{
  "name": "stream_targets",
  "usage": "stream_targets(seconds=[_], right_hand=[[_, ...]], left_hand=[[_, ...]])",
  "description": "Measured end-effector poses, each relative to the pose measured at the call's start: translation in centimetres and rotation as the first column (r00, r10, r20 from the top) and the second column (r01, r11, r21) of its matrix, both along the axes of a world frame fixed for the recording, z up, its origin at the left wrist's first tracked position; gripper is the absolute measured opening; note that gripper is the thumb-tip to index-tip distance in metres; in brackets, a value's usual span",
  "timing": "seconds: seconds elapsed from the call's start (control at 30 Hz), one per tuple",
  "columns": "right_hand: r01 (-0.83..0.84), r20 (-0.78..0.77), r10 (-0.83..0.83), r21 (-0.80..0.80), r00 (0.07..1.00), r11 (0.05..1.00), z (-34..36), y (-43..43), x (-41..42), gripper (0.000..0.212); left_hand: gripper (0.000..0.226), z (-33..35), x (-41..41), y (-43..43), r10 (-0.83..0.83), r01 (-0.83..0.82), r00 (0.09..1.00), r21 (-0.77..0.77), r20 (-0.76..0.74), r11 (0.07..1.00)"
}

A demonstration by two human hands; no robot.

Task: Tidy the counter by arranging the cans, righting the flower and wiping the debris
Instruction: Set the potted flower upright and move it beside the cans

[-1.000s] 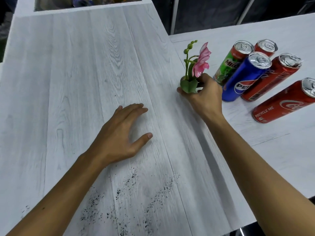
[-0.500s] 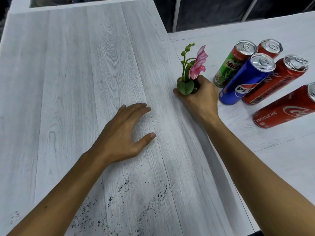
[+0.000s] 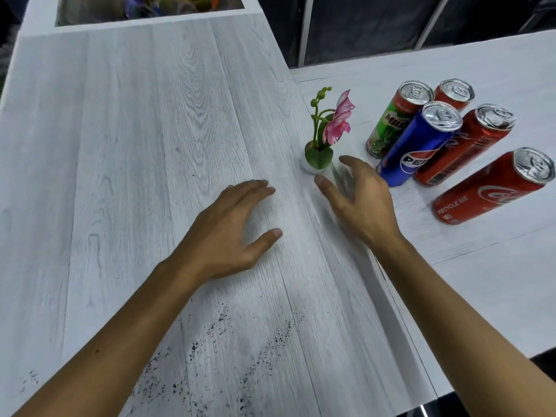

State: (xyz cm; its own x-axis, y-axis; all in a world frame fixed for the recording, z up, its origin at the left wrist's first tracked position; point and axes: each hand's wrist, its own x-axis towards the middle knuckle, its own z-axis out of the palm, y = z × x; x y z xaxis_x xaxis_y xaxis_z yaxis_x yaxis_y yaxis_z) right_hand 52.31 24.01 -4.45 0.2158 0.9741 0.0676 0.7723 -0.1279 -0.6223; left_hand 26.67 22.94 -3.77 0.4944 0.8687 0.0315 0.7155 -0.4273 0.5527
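On the pale wood-grain counter (image 3: 135, 145), the left hand (image 3: 228, 236) lies flat, fingers straight, holding nothing. The right hand (image 3: 358, 203), which gripped the flower's pot half a second ago, has let go and drawn back. It is blurred, with fingers spread and loosely bent, empty, just beside the pot. To its right 5 cans (image 3: 418, 145) stand grouped, 4 close together and 1 red one slightly apart. The flower (image 3: 319, 155) now stands upright unaided near the counter's seam, so righting looks done. Black debris (image 3: 216, 350) lies scattered toward the near edge, not yet wiped, and is probably the step left.
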Motion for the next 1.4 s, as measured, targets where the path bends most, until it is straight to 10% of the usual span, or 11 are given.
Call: stream_targets(seconds=[0.6,1.4], right_hand=[[-0.264,0.286,0.284,-0.11,0.915,0.958,1.4,-11.7,0.9,0.07],[0.343,0.284,-0.321,-0.03,0.903,0.939,1.6,-38.3,1.8,0.065]], left_hand=[[0.072,0.3,3.9,-4.1,-0.098,0.099,0.994,0.041,-0.04,0.994],[0.067,1.1,13.5,-19.2,-0.681,0.68,0.732,0.086,-0.012,0.728]])
